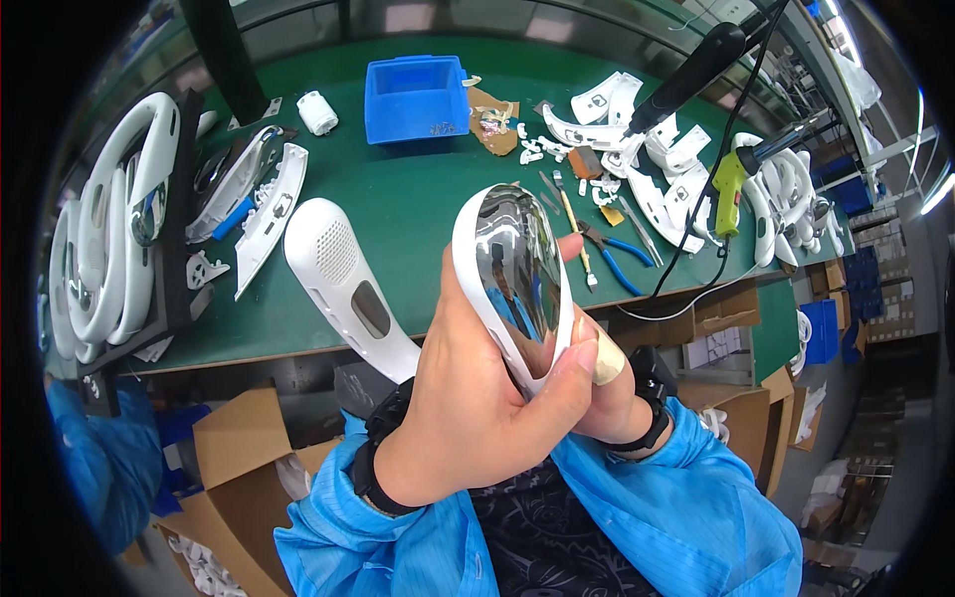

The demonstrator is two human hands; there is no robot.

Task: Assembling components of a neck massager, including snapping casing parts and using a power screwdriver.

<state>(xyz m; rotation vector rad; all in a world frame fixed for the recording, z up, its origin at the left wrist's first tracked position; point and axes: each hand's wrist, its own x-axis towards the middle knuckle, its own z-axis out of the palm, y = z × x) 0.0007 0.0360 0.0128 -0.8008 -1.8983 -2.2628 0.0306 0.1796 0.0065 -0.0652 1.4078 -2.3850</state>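
A white rounded shell with a glossy mirror-like face (517,264) is held upright in front of me. My left hand (468,388) wraps round its lower left side, its thumb lying across the bottom end. On the right, my right hand (612,398) grips the shell's lower end, partly behind it; a pale yellow cover sits on one of its digits. Left of the shell, a white curved arm with a perforated grille (338,254) and a dark oval window runs down behind my left hand. Whether it joins the mirrored shell is hidden.
Looped white housings (119,229) stand in a dark rack at left. A blue bin (416,99) sits at the table's back. Blue-handled pliers (617,244), tweezers and white shells lie right of centre. A yellow-green electric screwdriver (731,194) hangs at right. Cardboard boxes (239,438) stand below.
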